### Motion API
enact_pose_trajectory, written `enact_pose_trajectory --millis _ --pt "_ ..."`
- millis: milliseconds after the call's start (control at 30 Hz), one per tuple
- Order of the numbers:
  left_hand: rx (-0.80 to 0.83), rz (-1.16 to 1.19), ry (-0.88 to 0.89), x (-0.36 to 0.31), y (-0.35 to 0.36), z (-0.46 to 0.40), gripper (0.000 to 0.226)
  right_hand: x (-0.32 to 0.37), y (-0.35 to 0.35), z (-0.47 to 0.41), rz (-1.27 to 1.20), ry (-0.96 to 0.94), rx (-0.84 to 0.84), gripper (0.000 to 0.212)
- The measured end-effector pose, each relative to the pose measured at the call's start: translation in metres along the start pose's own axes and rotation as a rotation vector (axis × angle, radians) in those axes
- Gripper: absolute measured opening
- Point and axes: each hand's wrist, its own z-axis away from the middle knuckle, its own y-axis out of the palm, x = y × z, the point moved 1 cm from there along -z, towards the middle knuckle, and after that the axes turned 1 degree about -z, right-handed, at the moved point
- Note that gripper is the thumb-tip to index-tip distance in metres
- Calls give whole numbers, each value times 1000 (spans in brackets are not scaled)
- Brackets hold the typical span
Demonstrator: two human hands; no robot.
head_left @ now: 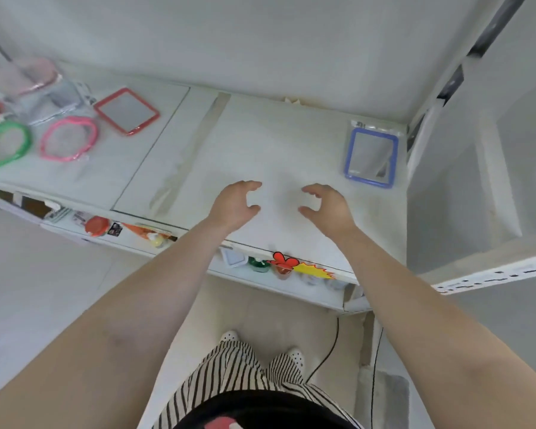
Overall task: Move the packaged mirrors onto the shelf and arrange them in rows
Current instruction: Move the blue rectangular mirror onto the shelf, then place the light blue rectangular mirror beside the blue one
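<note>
Both hands hover empty over the shelf [260, 144], left hand [234, 205] and right hand [327, 205] with fingers loosely curled, gripping nothing. Out from the fingertips: blue mirror [371, 156] lies flat at the far right corner, long axis running front to back. Red mirror [127, 111], pink mirror [69, 138] and green mirror [4, 144] wait far left, so the left hand looks nearer them.

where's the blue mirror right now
In the head view, the blue mirror lies flat in its clear bag at the far right of the shelf, by the right upright, beyond the right hand.
</note>
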Motion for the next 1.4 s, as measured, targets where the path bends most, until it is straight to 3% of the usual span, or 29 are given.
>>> enact_pose_trajectory --millis 400,700,933,1400 --pt "-94 -20 -121 166 -75 134 54 138 143 61 158 -254 145 44" --pt "-115 -10 -164 304 -141 219 43 253 270 111 218 -211 210 37" --pt "-127 -17 -185 357 -185 217 39 319 310 95 282 -262 227 41" --pt "-236 -54 -338 485 -302 155 53 446 404 -41 267 -398 271 46"
